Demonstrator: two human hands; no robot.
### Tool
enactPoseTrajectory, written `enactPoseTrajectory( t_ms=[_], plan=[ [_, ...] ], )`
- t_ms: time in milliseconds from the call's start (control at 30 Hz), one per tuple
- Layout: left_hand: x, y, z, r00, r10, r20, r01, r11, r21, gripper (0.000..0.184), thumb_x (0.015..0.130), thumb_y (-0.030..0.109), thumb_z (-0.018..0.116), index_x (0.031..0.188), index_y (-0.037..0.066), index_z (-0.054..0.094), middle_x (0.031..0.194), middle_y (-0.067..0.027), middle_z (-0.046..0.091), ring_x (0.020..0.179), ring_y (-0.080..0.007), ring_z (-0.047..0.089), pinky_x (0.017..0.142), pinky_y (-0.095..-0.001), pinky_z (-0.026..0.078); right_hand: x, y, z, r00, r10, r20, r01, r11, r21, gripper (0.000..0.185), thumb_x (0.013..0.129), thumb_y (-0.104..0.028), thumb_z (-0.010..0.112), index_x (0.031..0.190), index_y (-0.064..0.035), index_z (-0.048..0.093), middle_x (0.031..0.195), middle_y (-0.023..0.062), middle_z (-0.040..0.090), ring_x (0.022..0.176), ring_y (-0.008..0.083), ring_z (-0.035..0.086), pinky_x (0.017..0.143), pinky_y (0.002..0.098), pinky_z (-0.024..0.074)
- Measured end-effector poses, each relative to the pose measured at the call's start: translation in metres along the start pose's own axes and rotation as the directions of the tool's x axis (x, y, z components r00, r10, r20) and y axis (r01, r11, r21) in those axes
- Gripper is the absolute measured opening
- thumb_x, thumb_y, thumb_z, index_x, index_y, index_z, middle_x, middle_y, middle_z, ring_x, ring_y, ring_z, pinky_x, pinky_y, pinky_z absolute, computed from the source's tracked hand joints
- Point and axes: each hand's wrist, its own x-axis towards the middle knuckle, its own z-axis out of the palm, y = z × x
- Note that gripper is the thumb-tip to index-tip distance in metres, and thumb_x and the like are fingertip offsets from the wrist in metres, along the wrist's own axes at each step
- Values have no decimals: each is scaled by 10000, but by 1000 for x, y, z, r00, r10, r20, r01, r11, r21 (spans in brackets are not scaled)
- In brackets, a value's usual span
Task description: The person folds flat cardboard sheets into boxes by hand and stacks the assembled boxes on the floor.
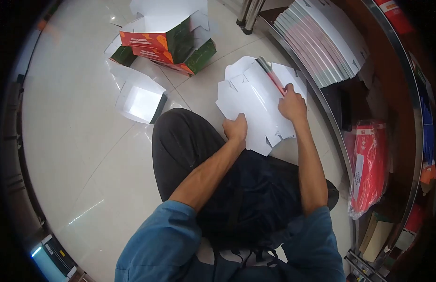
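Note:
A flat cardboard box blank [253, 107], white side up, lies across the floor in front of my knees. My left hand [235, 127] pinches its near left edge, thumb on top and fingers tucked under. On the right, my right hand [293, 104] grips the blank's right side, where a raised strip shows red and green print. Under it, more white cardboard [293, 77] shows at the right and lower edges; how many sheets there are is hidden.
Folded red and green boxes [154, 42] sit nested at the upper left. One open box [140, 101] stands closer, white inside. To the right, a shelf holds a stack of flat blanks [317, 42] and a red plastic-wrapped package [368, 164]. A metal shelf leg [248, 16] stands at the top.

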Motion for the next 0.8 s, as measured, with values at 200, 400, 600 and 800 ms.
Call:
enactPoseTrajectory(
  t_ms=[200, 400, 600, 800],
  plan=[
    [-8, 8, 1, 997, -62, -42, 64, 997, 46, 383, 768, 165, 597, 1039, -103, 643, 1026, -198, 694, 951, -326, 664, 868, -397, 493, -37, -45, -8, 995, -74, 74, 75, 997, -14, 373, 775, -81, 555, 1136, 1, 516, 942, 293, 668, 920, 457, 651, 858, 543, 489],
    [33, -23, -8, 964, -164, 210, 239, 881, -408, 494, 845, 289, 563, 1214, -38, 532, 1131, -164, 608, 1008, -286, 615, 879, -407, 495, -68, -78, 42, 948, -224, 226, 234, 972, -19, 373, 766, -144, 625, 1060, 56, 513, 896, 285, 674, 887, 432, 670, 777, 522, 524],
    [-21, 28, -9, 992, -100, 76, 117, 958, -264, 507, 855, 324, 595, 1225, -19, 543, 1133, -151, 635, 1036, -261, 615, 897, -397, 472, -59, -65, 44, 842, -410, 350, 429, 903, 26, 551, 772, -242, 676, 1188, 82, 515, 954, 252, 693, 901, 403, 683, 793, 475, 541],
    [21, -16, -3, 999, -7, -40, 6, 999, -31, 435, 825, 142, 654, 1207, -22, 527, 1129, -176, 649, 1007, -270, 647, 885, -375, 504, 5, -21, 30, 892, -163, 423, -56, 886, 460, 370, 867, -377, 627, 1008, -36, 657, 881, 213, 706, 849, 403, 681, 828, 480, 536]
  ],
)
